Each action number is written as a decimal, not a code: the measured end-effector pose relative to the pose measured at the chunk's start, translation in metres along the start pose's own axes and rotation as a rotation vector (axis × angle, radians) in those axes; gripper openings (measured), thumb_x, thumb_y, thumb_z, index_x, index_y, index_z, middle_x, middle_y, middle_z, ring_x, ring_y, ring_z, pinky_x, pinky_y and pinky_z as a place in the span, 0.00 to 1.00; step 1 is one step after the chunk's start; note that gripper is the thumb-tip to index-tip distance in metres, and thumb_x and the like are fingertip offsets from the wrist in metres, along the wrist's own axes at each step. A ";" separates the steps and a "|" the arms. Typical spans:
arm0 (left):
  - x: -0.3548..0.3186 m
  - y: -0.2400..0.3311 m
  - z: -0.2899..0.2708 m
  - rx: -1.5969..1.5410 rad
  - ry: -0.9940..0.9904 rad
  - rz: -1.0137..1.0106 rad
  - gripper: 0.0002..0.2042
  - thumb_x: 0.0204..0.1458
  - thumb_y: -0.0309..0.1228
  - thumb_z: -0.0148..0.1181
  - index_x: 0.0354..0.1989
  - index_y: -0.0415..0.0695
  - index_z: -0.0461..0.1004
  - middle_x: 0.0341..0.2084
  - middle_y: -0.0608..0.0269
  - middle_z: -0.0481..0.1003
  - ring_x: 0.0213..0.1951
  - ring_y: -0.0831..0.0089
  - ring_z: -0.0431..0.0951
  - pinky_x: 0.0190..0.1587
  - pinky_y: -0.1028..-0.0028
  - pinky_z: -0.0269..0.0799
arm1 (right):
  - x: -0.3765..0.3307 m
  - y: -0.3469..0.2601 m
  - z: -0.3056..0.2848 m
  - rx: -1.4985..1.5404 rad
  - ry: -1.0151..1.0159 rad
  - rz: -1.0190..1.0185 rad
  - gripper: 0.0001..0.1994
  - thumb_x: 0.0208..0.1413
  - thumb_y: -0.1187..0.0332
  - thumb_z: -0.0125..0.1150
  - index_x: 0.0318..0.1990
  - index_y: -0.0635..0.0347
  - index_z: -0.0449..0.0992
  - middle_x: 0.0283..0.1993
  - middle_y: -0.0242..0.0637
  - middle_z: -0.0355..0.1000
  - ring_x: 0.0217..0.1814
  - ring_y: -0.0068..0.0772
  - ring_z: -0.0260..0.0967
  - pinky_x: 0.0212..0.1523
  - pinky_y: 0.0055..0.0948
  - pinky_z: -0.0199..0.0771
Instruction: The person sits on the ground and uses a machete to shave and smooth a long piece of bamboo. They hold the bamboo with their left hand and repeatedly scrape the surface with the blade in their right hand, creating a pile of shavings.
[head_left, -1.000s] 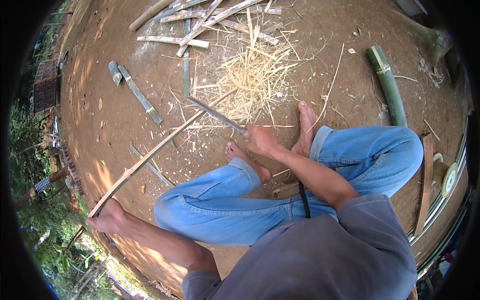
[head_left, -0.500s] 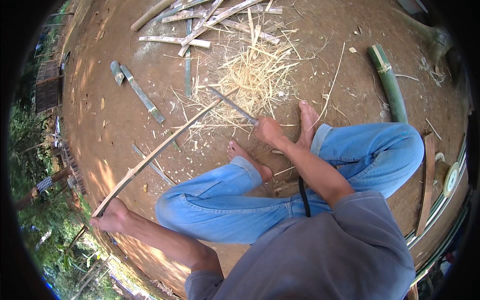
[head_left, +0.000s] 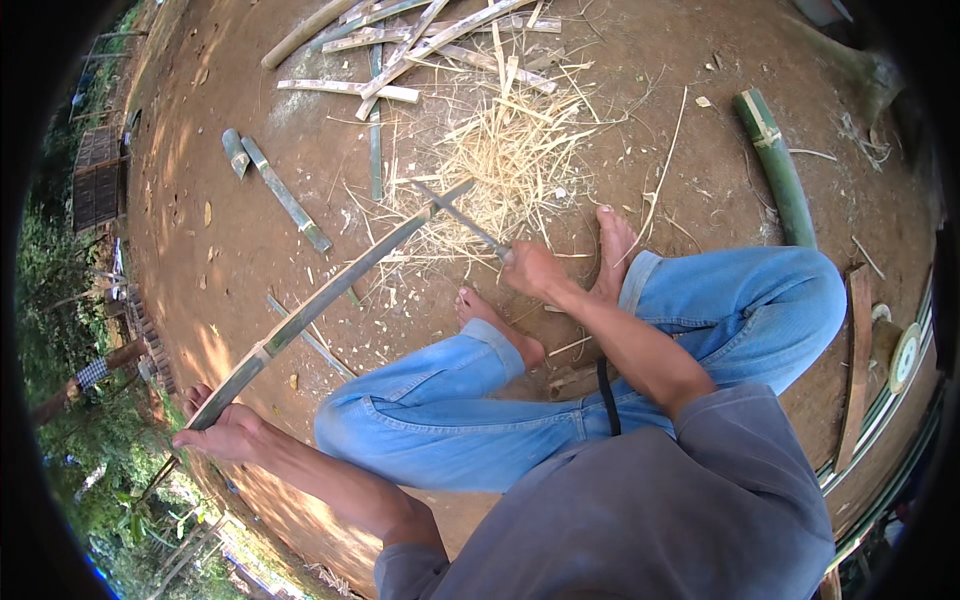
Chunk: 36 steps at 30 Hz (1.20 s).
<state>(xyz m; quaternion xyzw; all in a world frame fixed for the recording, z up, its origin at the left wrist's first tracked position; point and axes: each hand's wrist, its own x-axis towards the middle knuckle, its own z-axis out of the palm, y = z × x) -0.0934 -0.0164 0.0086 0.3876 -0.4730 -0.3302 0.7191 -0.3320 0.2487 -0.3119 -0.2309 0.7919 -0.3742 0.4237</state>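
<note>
A long bamboo strip (head_left: 310, 308) slants up from my left hand toward the shavings, its dark green outer face turned up. My left hand (head_left: 228, 428) grips its near end at the far left, thumb on one side and fingers around the other. In my right hand (head_left: 535, 270) is the handle of a knife (head_left: 455, 212). The knife's narrow blade crosses the strip close to its far end. Behind the crossing lies a heap of pale bamboo shavings (head_left: 515, 155) on the ground.
Split bamboo pieces (head_left: 420, 45) lie piled at the top. Short green bamboo lengths (head_left: 285, 195) rest at left, and a thick green bamboo pole (head_left: 775, 165) at right. My bare feet (head_left: 612, 240) are beside the shavings. A wooden plank (head_left: 853, 365) lies at lower right.
The bamboo strip has rolled in my left hand, so its green face shows more broadly. My left-hand fingers have lifted a little. The knife has shifted slightly to the left.
</note>
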 end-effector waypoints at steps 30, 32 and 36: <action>-0.001 -0.008 0.002 -0.254 -0.086 -0.016 0.26 0.56 0.58 0.53 0.23 0.46 0.61 0.19 0.67 0.61 0.23 0.74 0.63 0.30 0.73 0.66 | 0.006 -0.005 -0.007 -0.086 -0.041 -0.004 0.12 0.53 0.65 0.57 0.38 0.64 0.77 0.31 0.58 0.76 0.36 0.57 0.76 0.39 0.49 0.75; 0.001 -0.003 -0.005 -0.306 -0.194 -0.023 0.25 0.55 0.57 0.55 0.22 0.46 0.63 0.18 0.67 0.61 0.22 0.74 0.63 0.30 0.74 0.65 | -0.008 -0.029 -0.002 -0.129 -0.079 -0.182 0.12 0.53 0.64 0.57 0.38 0.63 0.78 0.31 0.58 0.76 0.34 0.55 0.76 0.37 0.49 0.75; 0.006 -0.003 -0.004 -0.370 -0.247 -0.029 0.25 0.53 0.57 0.58 0.24 0.45 0.65 0.18 0.66 0.63 0.21 0.73 0.63 0.30 0.75 0.64 | 0.013 0.007 0.012 -0.129 -0.069 -0.041 0.13 0.52 0.58 0.63 0.40 0.57 0.78 0.35 0.54 0.78 0.38 0.50 0.79 0.40 0.48 0.77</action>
